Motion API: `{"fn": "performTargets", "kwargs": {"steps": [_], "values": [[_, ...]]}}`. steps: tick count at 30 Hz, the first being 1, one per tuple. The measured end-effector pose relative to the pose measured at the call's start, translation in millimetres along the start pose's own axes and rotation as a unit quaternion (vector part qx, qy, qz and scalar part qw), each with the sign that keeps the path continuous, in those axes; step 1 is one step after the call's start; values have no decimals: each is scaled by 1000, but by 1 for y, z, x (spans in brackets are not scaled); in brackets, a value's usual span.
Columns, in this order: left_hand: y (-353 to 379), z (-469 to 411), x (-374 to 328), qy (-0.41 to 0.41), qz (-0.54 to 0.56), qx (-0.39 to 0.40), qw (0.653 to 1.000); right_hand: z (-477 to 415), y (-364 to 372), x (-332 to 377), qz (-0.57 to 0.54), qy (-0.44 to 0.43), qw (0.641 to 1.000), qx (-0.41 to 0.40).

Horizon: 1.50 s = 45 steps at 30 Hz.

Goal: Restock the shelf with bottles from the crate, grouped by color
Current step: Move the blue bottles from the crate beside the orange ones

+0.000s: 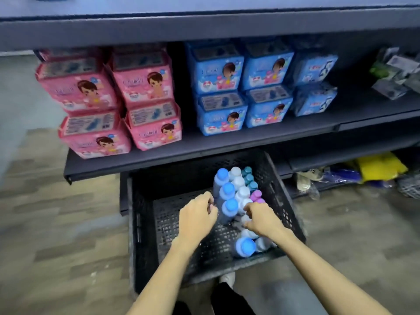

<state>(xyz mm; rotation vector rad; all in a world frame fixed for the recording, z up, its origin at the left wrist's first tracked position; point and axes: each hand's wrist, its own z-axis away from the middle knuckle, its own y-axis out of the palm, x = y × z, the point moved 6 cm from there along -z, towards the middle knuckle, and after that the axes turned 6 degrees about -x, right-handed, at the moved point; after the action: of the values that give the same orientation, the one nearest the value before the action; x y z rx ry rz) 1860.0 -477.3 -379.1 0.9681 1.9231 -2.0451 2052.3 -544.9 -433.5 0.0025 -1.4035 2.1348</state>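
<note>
Forearms (159, 276): bare, stretched from the bottom edge of the frame into the crate (134, 223), a black lattice one on the floor (68, 223) at lower centre, tucked partly under the shelf (204, 153).
Left hand (197, 214): centre of frame, fingers (210, 206) curled, tips against the flank of the nearest standing blue-capped bottle (229, 209); gripping or merely touching, cannot tell through the blur.
Right hand (264, 221): just right of centre, fingers (248, 210) curled tight over the top of a white-capped bottle (246, 203), seemingly holding it.
Bottles: all in the right half of the crate; standing rows of blue caps and white caps, then teal caps (248, 178) and purple caps (256, 194); one fallen bottle (244, 246), blue-capped, at the near wall.
Shelf stock: pink packs (109, 103) at upper left, blue packs (241, 87) at upper centre; no bottles seen among them; bare stretch at centre right.
Progress: apparently at the very start; nothing shelved as far as visible, whole load left to lift out and group by color.
Next: likely a lift of blue or white caps towards the bare stretch.
</note>
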Motion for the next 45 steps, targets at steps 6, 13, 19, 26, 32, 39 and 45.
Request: {"fn": "performTargets", "kwargs": {"steps": [6,13,19,26,32,39,45], "values": [[22,-8,-1,-9,-11,26,1000,-17,30,0,-46,5,999,-11],[42,-3,0,-44,3,41,998,-51,51,12,-94,27,995,-20],[54,15,14,-72,12,43,996,-56,67,10,-163,67,981,-79],[55,9,36,-95,4,36,995,-58,72,8,-171,66,977,-105],[53,-1,40,-79,-13,37,996,-60,68,12,-122,15,987,-99],[46,-4,37,-73,-3,28,997,-51,38,19,-116,-31,984,-128],[17,-23,35,-42,-15,4,999,-34,-28,47,-126,-123,969,-175]]}}
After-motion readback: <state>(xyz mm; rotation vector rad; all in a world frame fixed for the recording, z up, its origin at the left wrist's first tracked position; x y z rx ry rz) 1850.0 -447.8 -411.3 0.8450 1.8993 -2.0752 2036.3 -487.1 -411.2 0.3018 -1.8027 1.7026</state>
